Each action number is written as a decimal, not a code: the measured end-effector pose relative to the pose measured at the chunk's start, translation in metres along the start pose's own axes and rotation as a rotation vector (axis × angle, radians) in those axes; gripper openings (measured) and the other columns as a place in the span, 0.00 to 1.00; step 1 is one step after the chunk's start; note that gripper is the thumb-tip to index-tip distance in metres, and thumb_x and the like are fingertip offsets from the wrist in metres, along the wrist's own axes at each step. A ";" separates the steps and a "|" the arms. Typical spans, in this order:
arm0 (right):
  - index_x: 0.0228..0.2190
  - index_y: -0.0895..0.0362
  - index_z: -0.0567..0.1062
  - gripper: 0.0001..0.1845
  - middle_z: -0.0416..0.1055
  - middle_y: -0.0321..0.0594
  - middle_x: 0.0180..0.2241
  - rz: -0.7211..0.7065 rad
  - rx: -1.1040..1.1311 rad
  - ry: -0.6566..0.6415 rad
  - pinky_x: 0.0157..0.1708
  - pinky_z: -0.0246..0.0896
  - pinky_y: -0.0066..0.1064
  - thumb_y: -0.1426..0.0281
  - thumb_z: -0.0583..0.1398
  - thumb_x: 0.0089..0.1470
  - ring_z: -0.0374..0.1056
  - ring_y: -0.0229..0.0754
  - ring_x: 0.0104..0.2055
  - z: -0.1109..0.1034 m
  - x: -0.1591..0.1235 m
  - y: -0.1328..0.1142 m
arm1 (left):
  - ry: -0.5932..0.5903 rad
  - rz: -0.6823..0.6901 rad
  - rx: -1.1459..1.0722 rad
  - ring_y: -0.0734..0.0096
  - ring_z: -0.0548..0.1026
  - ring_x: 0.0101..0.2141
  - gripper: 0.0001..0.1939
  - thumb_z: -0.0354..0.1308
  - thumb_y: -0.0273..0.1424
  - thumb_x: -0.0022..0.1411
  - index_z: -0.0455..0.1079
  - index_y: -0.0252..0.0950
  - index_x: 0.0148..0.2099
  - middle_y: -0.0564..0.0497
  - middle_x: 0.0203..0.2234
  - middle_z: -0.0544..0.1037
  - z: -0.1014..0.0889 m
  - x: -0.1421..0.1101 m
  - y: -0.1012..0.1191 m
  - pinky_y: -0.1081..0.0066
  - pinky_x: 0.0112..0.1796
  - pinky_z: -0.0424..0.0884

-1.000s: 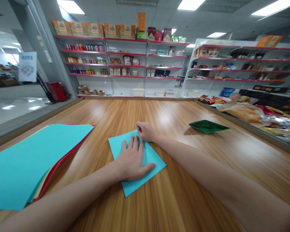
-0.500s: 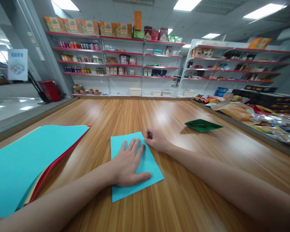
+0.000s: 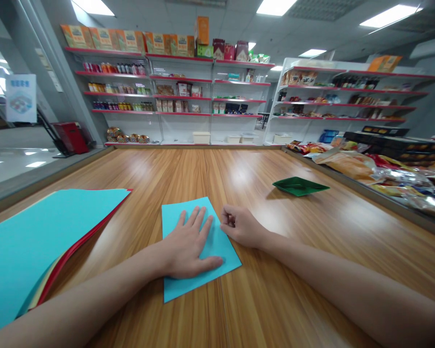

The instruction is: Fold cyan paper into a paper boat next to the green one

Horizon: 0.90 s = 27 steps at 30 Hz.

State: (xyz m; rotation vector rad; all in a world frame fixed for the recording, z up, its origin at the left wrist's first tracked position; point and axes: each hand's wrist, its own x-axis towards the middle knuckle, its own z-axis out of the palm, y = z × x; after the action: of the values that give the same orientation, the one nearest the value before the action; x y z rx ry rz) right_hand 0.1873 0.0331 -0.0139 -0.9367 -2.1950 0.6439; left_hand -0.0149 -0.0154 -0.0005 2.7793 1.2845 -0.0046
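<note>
A folded light-blue paper sheet (image 3: 174,220) lies flat on the wooden table (image 3: 261,290) in front of me. My left hand (image 3: 188,244) rests on it palm down, fingers stretched out and slightly spread. My right hand (image 3: 241,226) sits at the sheet's right edge with its fingers curled, the fingertips pressed against the paper's edge. Nothing shows inside the curled fingers.
A stack of coloured paper (image 3: 39,237), blue on top with red and yellow below, lies at the left. A green folded paper boat (image 3: 300,186) sits further right. Packaged snacks (image 3: 366,166) line the right edge. Store shelves (image 3: 188,96) stand behind.
My right hand has slid from the sheet's far corner down along its right edge towards me. The sheet has turned slightly, and my left hand has stayed flat on it.
</note>
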 end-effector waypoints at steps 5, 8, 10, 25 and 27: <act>0.23 0.57 0.62 0.07 0.60 0.30 0.20 -0.031 -0.055 0.032 0.23 0.52 0.24 0.78 0.56 0.44 0.58 0.33 0.23 0.003 0.012 0.008 | -0.005 0.001 0.005 0.41 0.32 0.62 0.49 0.34 0.60 0.57 0.37 0.27 0.67 0.32 0.64 0.36 0.002 0.001 -0.001 0.41 0.56 0.38; 0.23 0.57 0.62 0.07 0.60 0.31 0.21 -0.051 -0.073 0.038 0.24 0.52 0.24 0.79 0.56 0.44 0.59 0.33 0.24 0.005 0.019 0.012 | -0.001 0.006 0.002 0.41 0.32 0.62 0.50 0.34 0.61 0.57 0.36 0.27 0.67 0.32 0.64 0.35 0.004 0.001 -0.003 0.41 0.56 0.37; 0.23 0.57 0.62 0.07 0.61 0.31 0.21 -0.060 -0.082 0.036 0.24 0.52 0.24 0.79 0.56 0.43 0.59 0.33 0.24 0.005 0.022 0.013 | 0.001 0.010 -0.003 0.41 0.31 0.62 0.50 0.34 0.61 0.57 0.36 0.27 0.67 0.32 0.64 0.35 0.006 0.001 -0.005 0.41 0.56 0.37; 0.23 0.58 0.65 0.05 0.64 0.32 0.23 -0.078 -0.104 0.083 0.26 0.51 0.25 0.79 0.56 0.42 0.58 0.34 0.25 0.015 0.070 0.042 | 0.002 0.005 -0.018 0.40 0.33 0.62 0.50 0.35 0.61 0.56 0.37 0.27 0.67 0.30 0.63 0.36 0.001 -0.001 -0.006 0.40 0.55 0.38; 0.23 0.57 0.65 0.05 0.64 0.32 0.23 -0.067 -0.084 0.093 0.27 0.51 0.26 0.79 0.56 0.41 0.58 0.34 0.26 0.017 0.077 0.045 | -0.002 0.003 -0.021 0.40 0.33 0.62 0.51 0.35 0.61 0.56 0.37 0.26 0.67 0.30 0.63 0.36 -0.001 -0.001 -0.006 0.40 0.55 0.38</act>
State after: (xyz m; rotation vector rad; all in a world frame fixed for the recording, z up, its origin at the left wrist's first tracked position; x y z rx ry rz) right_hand 0.1539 0.1169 -0.0261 -0.9128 -2.1741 0.4710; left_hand -0.0202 -0.0123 -0.0001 2.7628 1.2716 0.0060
